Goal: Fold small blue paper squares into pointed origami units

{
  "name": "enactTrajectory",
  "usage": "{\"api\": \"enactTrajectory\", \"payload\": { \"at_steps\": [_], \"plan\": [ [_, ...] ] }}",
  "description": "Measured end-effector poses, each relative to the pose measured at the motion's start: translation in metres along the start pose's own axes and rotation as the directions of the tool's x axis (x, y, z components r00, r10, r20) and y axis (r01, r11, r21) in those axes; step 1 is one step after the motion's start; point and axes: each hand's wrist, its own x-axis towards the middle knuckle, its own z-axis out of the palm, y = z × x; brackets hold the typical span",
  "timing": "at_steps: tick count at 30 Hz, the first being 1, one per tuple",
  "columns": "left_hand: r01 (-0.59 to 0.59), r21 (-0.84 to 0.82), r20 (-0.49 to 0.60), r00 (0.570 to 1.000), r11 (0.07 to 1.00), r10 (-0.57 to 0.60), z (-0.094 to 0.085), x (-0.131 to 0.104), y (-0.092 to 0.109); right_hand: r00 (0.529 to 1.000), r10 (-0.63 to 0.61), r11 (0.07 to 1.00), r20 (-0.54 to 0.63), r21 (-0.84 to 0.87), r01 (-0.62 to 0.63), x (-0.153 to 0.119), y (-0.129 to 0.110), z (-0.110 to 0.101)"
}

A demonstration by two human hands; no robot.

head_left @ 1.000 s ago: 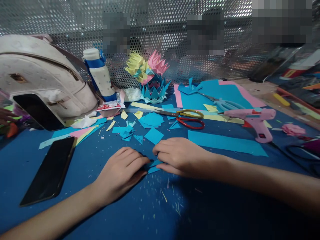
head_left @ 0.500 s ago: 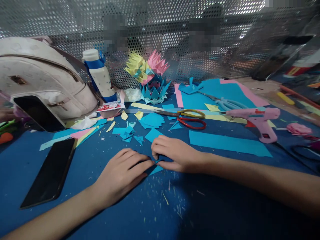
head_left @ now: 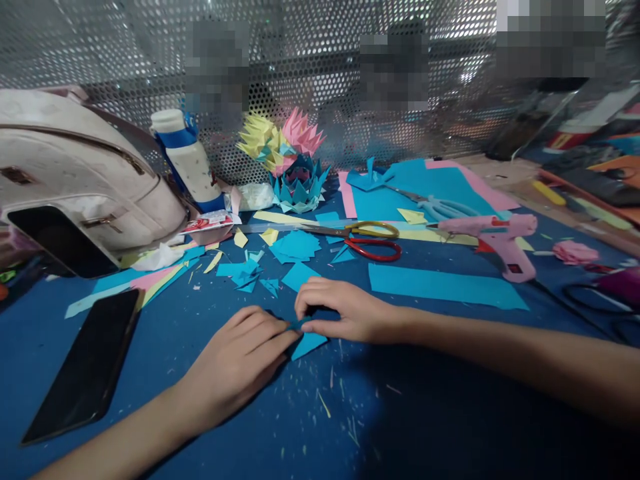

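Observation:
A small folded piece of blue paper (head_left: 309,345) lies on the dark blue table between my hands, its pointed lower part showing. My left hand (head_left: 250,350) rests over its left side, fingers together and pressed on the paper. From the right, my right hand (head_left: 345,310) pinches the paper's upper edge between thumb and curled fingers. Just beyond my hands are a blue paper square (head_left: 299,275), a stack of blue pieces (head_left: 295,247) and some small folded blue pieces (head_left: 246,275). A long blue strip (head_left: 445,285) lies beyond my right forearm.
Scissors with red and yellow handles (head_left: 373,240) lie beyond my hands, with a pink glue gun (head_left: 505,240) at right. Two phones, one flat (head_left: 87,367), a white backpack (head_left: 85,160) and a bottle (head_left: 193,170) stand left. Paper flowers (head_left: 300,183) are at the back.
The view has shifted slightly, so most things appear further left. More of the blue paper shows below my fingers, and my hands remain on it.

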Motion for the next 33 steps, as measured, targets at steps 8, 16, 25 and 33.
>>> {"api": "enactTrajectory", "payload": {
  "at_steps": [8,16,25,33],
  "plan": [
    [0.118,-0.239,-0.034,0.991,0.964,-0.130,-0.0052,-0.0016,-0.0007,0.995,0.016,0.994,-0.100,0.108,-0.005,-0.0002,0.0045,0.0009],
    [0.144,-0.265,-0.041,0.986,0.954,-0.160,-0.0082,0.0011,-0.0008,0.997,-0.003,1.000,-0.072,0.028,0.005,-0.0010,0.0031,0.0006],
    [0.204,-0.273,-0.037,0.974,0.940,-0.222,-0.0065,-0.0007,-0.0033,0.999,-0.028,0.990,-0.036,-0.137,0.023,-0.0022,-0.0015,0.0021],
    [0.169,-0.198,0.016,0.985,0.965,-0.170,-0.0041,-0.0040,-0.0044,0.992,-0.081,0.988,-0.092,-0.142,0.068,-0.0027,0.0024,0.0010]
  ]
}}
